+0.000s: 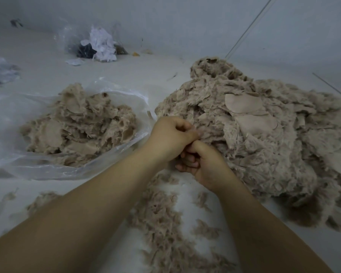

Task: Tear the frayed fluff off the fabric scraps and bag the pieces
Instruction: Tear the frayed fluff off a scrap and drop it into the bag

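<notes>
Fabric scraps [264,134]: beige-brown, flat smooth patches showing among ragged fluffy edges, heaped in a large pile on the pale floor [37,62] to your right. A smaller heap of scraps [79,127] lies in the open clear plastic bag [12,119] to your left. Your left hand [169,138] is clenched, thumb and fingers pinching at the near edge of the big pile; what exactly it pinches, you cannot tell. Your right hand [203,164] sits just below, touching the left, fingers curled; its contents are hidden. Loose torn fluff [165,217] is strewn on the floor between your forearms. Far back, a second clear bag [95,42] holds white and dark pieces. Crumpled pale material [0,72] lies at far left.
</notes>
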Motion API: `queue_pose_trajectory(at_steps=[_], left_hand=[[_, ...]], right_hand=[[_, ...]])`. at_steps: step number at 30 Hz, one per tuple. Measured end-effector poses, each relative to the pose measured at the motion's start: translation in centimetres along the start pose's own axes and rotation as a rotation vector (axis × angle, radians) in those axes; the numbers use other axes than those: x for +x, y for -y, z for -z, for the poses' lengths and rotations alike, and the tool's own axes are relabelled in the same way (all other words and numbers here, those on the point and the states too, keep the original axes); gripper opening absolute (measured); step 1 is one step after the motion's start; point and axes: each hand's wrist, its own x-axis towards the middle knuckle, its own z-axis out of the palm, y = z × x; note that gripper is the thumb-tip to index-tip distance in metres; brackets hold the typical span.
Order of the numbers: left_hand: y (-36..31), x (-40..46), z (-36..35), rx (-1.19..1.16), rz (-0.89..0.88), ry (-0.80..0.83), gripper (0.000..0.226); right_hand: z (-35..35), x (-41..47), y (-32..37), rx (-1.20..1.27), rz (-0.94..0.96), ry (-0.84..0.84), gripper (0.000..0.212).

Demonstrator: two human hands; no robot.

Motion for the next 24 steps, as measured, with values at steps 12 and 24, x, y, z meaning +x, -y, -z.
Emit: queue_pose_trajectory(at_steps=[12,24], left_hand=[[1.3,-1.0,2.4,-0.082,-0.021,-0.068,0.028],[2.2,-2.9,3.8,-0.551,0.043,-0.006,0.03]], right_hand=[[-0.6,0.3,0.3,0.112,-0.08,-0.135,0.07],[-1.0,0.5,0.0,0.071,-0.049,-0.181,0.075]])
